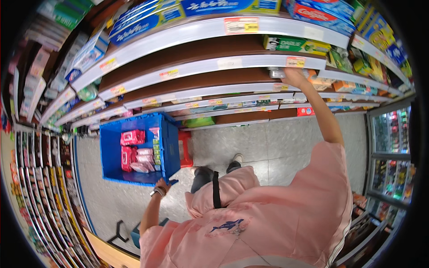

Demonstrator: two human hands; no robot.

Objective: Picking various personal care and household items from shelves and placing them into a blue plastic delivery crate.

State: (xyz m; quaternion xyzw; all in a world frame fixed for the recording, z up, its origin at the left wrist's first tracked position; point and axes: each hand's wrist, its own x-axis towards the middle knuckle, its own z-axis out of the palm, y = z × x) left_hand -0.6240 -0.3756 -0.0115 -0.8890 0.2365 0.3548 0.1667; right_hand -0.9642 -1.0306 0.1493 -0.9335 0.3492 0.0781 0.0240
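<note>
My right hand reaches onto a brown shelf and is closed around a small clear package, whose contents are too small to tell. My fingers hide part of it. Down at the left, my left hand grips the near corner rim of a blue plastic crate. Inside the crate lie bright pink wipes packs, paler pink packs and a row of small green-and-white boxes.
A red plastic stool shows beside and below the crate. Above my right hand are a green Darlie toothpaste box and Colgate boxes. Orange boxes sit right of it. Glass-door coolers stand at the right.
</note>
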